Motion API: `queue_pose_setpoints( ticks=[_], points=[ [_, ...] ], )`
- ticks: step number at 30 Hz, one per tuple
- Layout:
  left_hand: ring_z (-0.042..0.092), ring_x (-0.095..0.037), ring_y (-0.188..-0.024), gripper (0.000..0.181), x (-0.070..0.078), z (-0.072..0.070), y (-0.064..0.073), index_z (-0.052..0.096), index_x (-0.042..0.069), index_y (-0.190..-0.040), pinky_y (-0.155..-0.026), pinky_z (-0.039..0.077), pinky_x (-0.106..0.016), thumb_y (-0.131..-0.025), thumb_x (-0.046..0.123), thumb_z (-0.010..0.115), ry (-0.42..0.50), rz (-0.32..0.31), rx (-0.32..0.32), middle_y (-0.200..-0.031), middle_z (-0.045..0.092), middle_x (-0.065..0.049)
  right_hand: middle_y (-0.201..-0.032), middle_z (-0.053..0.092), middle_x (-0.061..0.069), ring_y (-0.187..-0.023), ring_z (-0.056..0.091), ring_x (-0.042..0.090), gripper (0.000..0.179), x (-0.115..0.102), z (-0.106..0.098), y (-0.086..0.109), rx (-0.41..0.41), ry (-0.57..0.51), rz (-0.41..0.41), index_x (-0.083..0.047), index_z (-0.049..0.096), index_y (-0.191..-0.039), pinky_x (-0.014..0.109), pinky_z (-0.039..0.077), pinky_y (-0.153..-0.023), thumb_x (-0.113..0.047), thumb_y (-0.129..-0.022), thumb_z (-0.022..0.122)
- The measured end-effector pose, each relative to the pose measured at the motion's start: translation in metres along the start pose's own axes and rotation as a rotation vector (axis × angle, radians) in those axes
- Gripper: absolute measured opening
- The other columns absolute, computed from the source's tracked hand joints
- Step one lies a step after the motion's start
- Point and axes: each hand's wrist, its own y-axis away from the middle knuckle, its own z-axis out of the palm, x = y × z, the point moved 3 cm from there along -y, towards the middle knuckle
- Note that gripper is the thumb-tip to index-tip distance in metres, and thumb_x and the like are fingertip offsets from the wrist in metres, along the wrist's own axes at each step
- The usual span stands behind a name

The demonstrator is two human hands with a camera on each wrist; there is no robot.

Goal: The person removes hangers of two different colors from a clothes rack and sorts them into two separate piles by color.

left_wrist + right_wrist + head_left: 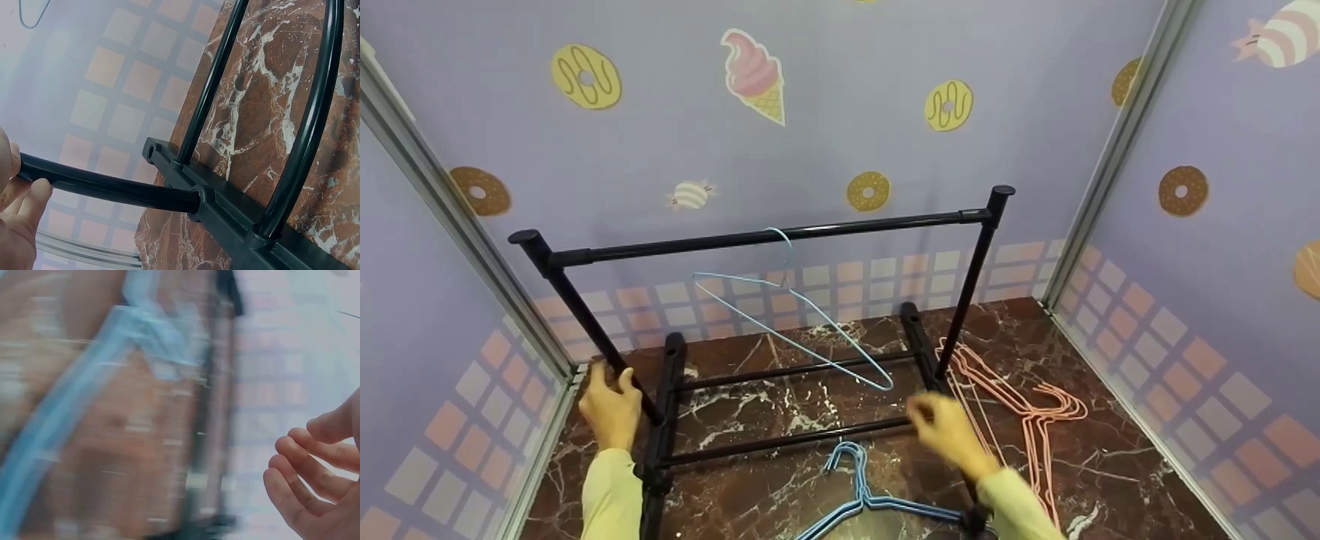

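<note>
A black clothes rack (780,238) stands on the floor, with one light blue wire hanger (784,285) hooked over its top bar and tilted. My left hand (611,409) grips the rack's left post (112,188), thumb and fingers around the tube low down. Over on the right side, my right hand (949,435) is in the air near the lower part of the rack, blurred in the head view. Its fingers (315,467) are loosely bent with nothing between them. Several blue hangers (861,491) lie on the floor in front, close to that hand.
Several pink hangers (1039,414) lie on the floor right of the rack. The dark red marbled floor (1117,472) meets patterned panels (825,150) behind and at both sides. Two low crossbars (780,444) join the rack's feet.
</note>
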Motion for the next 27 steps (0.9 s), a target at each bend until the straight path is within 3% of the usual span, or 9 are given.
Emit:
queue_pose_setpoints(
  ticks=[4,10,19,27],
  points=[
    [0.054,-0.048,-0.094,0.027,0.001,-0.001,-0.001,0.055,0.007,-0.111,-0.085,0.038,-0.055,-0.086,0.017,0.06,-0.001,0.01,0.003,-0.094,0.063,-0.024,-0.092,0.069,0.005,-0.078,0.064,0.013,0.015,-0.017,-0.032,-0.041,0.048,-0.072,0.038,-0.005,0.067,-0.097,0.03,0.052,-0.074,-0.006,-0.082,0.063],
    [0.054,-0.048,-0.093,0.029,0.0,0.001,0.0,0.055,0.007,-0.112,-0.086,0.036,-0.056,-0.086,0.017,0.061,-0.011,0.021,0.008,-0.094,0.063,-0.024,-0.085,0.069,0.002,-0.071,0.063,0.01,0.014,-0.047,-0.057,-0.082,0.133,-0.056,-0.054,-0.006,0.068,-0.095,0.025,0.051,-0.067,-0.006,-0.082,0.064],
    [0.052,-0.051,-0.096,0.03,0.001,0.001,-0.001,0.055,0.006,-0.114,-0.086,0.035,-0.058,-0.086,0.018,0.06,-0.023,0.001,0.005,-0.097,0.062,-0.026,-0.089,0.069,0.006,-0.075,0.063,0.012,0.018,-0.09,-0.055,-0.12,0.084,-0.054,-0.102,-0.005,0.066,-0.101,0.024,0.052,-0.069,-0.01,-0.084,0.062],
    [0.052,-0.05,-0.096,0.031,-0.001,0.002,0.001,0.055,0.006,-0.114,-0.087,0.036,-0.056,-0.086,0.017,0.061,-0.011,0.002,0.016,-0.097,0.063,-0.026,-0.094,0.068,0.01,-0.078,0.066,0.014,0.023,-0.116,-0.035,-0.142,-0.028,-0.075,-0.093,-0.004,0.063,-0.106,0.018,0.051,-0.069,-0.011,-0.084,0.06]
  ],
)
